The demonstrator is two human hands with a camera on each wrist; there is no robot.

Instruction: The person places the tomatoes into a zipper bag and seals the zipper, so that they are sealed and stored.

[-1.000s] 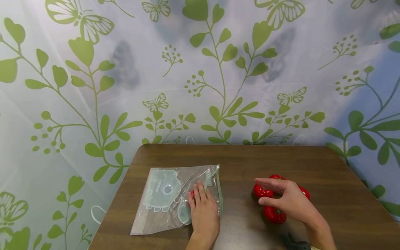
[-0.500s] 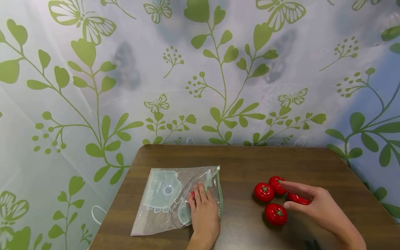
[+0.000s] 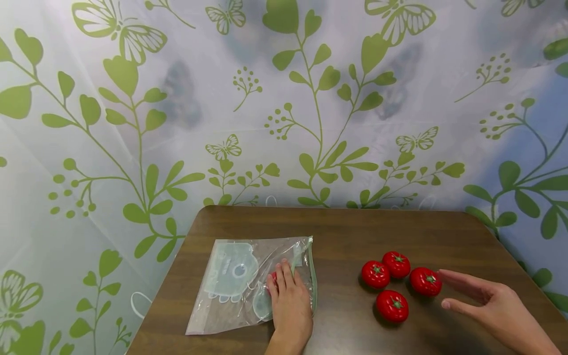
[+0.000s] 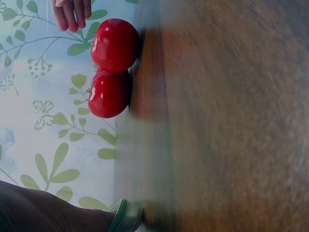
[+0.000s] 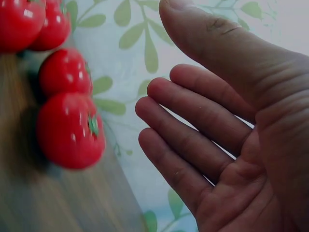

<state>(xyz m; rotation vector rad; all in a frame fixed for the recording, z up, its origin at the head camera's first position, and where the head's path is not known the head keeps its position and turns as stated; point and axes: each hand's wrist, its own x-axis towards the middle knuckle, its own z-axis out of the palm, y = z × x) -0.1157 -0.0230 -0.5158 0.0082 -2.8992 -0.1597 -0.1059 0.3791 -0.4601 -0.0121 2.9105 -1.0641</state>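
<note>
My left hand [image 3: 290, 308] lies on a clear zip bag [image 3: 201, 315], fingers stretched over a red item [image 3: 273, 280] inside, mostly hidden. The bag also holds flat pale-blue pieces [image 3: 228, 266]. In the left wrist view, the bag's green zip edge [image 4: 120, 215] shows beside the hand. To the right, several shiny red tomatoes with green stem tops sit grouped on the table. My right hand [image 3: 497, 305] holds nothing, its fingertips right at the rightmost tomato [image 3: 426, 281]. In the right wrist view its fingers are extended beside the tomatoes, the closest one [image 5: 70, 133] lowest.
The brown wooden table [image 3: 337, 227] ends at a white curtain [image 3: 248, 162] with green leaves and butterflies. A left tomato [image 3: 375, 274], a back tomato [image 3: 396, 265] and a front tomato [image 3: 392, 306] stand close together.
My right hand has drawn away to the right from over the tomatoes, uncovering the whole group. The left hand stays on the bag.
</note>
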